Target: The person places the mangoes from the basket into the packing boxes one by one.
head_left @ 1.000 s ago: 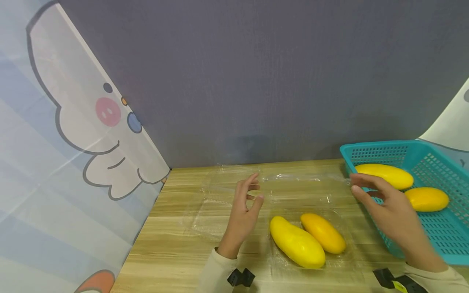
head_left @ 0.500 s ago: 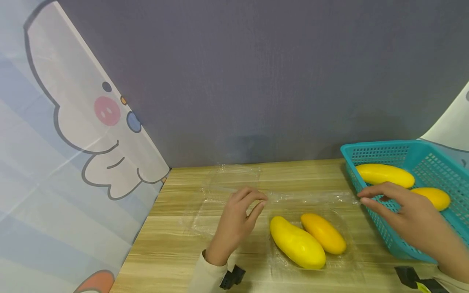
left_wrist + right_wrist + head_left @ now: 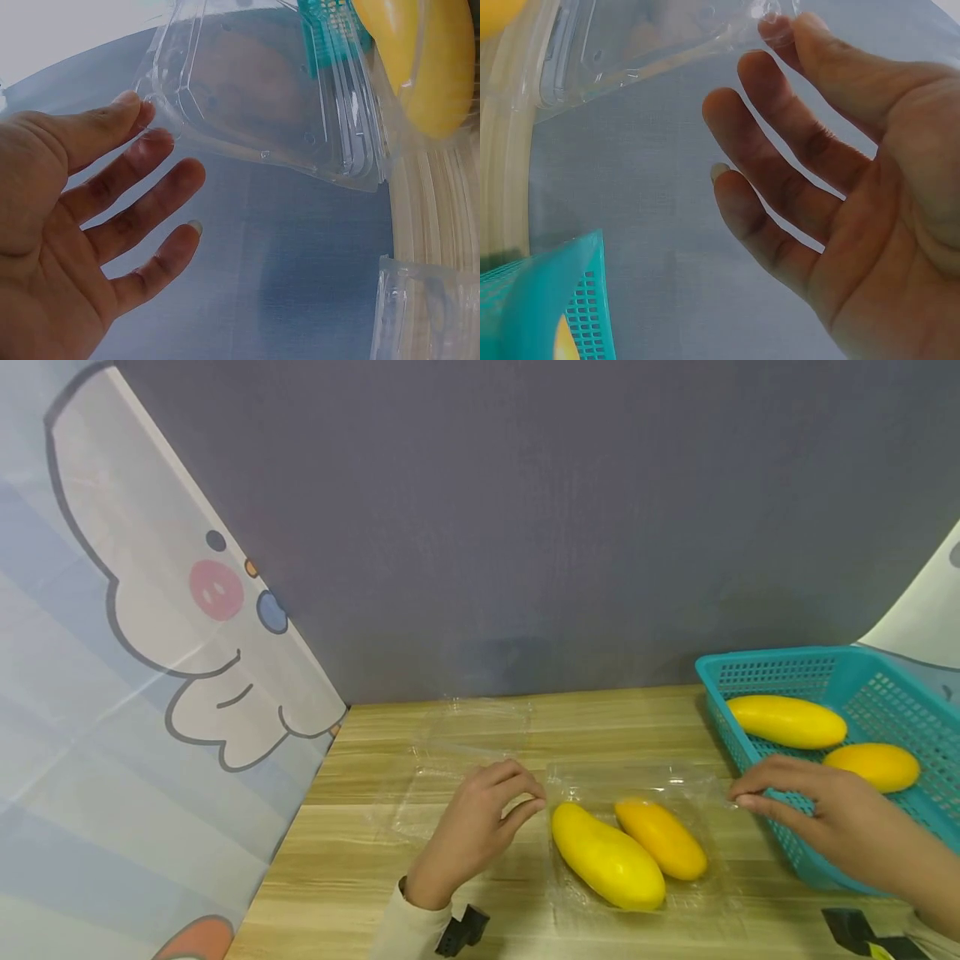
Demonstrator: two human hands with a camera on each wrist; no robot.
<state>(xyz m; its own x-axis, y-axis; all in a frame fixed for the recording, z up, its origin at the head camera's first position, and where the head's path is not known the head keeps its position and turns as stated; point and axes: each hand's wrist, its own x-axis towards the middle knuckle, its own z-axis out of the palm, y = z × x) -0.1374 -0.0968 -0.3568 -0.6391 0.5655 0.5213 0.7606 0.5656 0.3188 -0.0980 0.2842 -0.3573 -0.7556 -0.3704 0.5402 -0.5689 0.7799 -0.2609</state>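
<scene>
A clear plastic clamshell box [image 3: 720, 893] stands on the table with two yellow mangoes in it, a larger one [image 3: 607, 857] and a smaller, deeper yellow one [image 3: 660, 839]. Its raised lid [image 3: 247, 82] tilts over the back of the box. My left hand [image 3: 477, 827] pinches one lid corner between thumb and forefinger, the other fingers loosely bent. At the opposite corner, my right hand [image 3: 813, 802] pinches the lid the same way, as the right wrist view shows. Both mangoes lie side by side, visible in the head view.
Another clear plastic box [image 3: 427, 793], opened out, lies on the wood-grain table [image 3: 337, 877] to the left. A teal basket [image 3: 802, 852] at the right holds two more mangoes [image 3: 787, 721]. A grey wall [image 3: 525, 527] rises behind the table.
The lid has tipped down and toward me, its front edge now nearer the mangoes. Both hands have come lower with it, their fingertips closer together on the corners.
</scene>
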